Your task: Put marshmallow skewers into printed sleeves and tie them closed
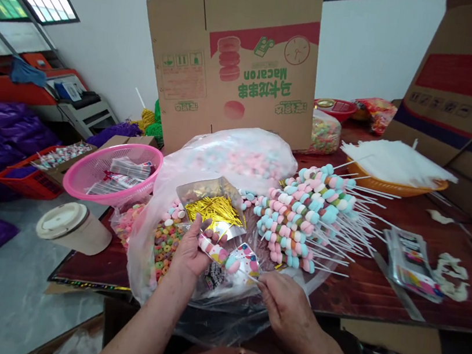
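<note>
A candy skewer (221, 254) of pink, white and blue pieces is held out between my two hands. My left hand (191, 248), palm up and fingers curled, grips its far end, and my right hand (282, 301) pinches the white stick near its lower end. Just beyond my left fingers, gold twist ties (216, 212) fill an open silvery pouch (203, 187). A printed card or bag with coloured shapes (246, 259) lies beside the skewer. To the right is a pile of candy skewers (301, 215), sticks pointing right. Ring candies (167, 243) lie in the clear plastic bag left of my hand.
A pink basket (81, 170) with flat packets and a lidded cup (75, 227) stand left. A cardboard box (230, 59) rises behind. An orange basket of white sheets (396, 164) stands right, above a stack of packaging bags (410, 263) and a metal ruler-like strip (396, 287).
</note>
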Demonstrator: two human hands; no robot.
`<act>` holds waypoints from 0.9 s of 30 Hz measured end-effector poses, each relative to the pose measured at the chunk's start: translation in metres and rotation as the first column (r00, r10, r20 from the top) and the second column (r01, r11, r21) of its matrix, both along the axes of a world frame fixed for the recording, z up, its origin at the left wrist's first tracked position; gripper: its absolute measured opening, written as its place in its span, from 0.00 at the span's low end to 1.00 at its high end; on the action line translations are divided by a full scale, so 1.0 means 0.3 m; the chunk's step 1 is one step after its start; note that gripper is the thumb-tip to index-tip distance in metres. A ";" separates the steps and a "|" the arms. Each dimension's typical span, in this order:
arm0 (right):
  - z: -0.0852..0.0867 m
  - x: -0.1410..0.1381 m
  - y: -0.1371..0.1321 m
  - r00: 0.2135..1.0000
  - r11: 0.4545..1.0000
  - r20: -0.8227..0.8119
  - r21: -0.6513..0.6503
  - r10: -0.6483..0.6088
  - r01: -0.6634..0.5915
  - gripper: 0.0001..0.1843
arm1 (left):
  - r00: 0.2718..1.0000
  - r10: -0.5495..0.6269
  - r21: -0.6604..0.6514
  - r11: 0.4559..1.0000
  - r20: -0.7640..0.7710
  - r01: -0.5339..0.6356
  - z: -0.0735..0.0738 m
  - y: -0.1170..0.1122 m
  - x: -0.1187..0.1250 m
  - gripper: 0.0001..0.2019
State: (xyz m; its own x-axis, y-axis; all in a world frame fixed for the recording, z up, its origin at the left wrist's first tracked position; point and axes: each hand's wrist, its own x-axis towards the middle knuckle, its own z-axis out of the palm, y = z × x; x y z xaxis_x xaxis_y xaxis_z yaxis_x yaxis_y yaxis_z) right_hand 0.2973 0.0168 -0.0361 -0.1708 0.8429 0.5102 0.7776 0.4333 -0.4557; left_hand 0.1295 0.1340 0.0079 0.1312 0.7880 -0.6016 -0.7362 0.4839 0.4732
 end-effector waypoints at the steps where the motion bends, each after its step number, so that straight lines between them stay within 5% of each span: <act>1: 0.004 0.007 0.002 0.999 0.999 0.037 0.037 -0.024 0.022 0.12 | 1.000 0.004 -0.029 1.000 -0.014 -0.004 0.000 -0.006 0.008 0.13; 5: 0.013 0.015 0.006 0.963 0.961 0.167 0.215 -0.209 0.172 0.15 | 0.999 0.017 -0.086 0.996 -0.032 -0.020 -0.003 -0.027 0.039 0.15; 8: 0.010 -0.004 -0.003 0.974 0.966 0.146 0.219 -0.171 0.137 0.14 | 0.999 0.010 -0.084 0.996 -0.032 -0.013 0.004 -0.028 0.049 0.16; 12: -0.002 -0.041 -0.017 0.999 0.994 -0.002 0.097 -0.043 0.043 0.14 | 0.999 -0.018 -0.043 0.999 -0.027 0.016 0.021 -0.028 0.054 0.16; 22: -0.016 -0.092 -0.010 0.984 0.987 -0.138 -0.132 -0.114 0.095 0.14 | 0.994 -0.015 0.038 0.999 0.105 0.011 0.002 -0.069 0.075 0.20; 27: 0.017 -0.088 -0.009 0.942 0.895 -0.334 -0.432 -0.046 -0.109 0.15 | 0.993 -0.020 0.110 0.994 0.118 0.007 -0.021 -0.039 0.047 0.18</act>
State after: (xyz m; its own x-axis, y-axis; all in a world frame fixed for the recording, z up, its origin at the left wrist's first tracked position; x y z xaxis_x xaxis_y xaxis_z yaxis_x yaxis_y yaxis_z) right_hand 0.2709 0.0140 -0.0311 -0.0906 0.9886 0.1200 0.5397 0.1500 -0.8284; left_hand 0.1437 0.1222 0.0016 0.2079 0.8455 -0.4917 -0.7842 0.4446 0.4328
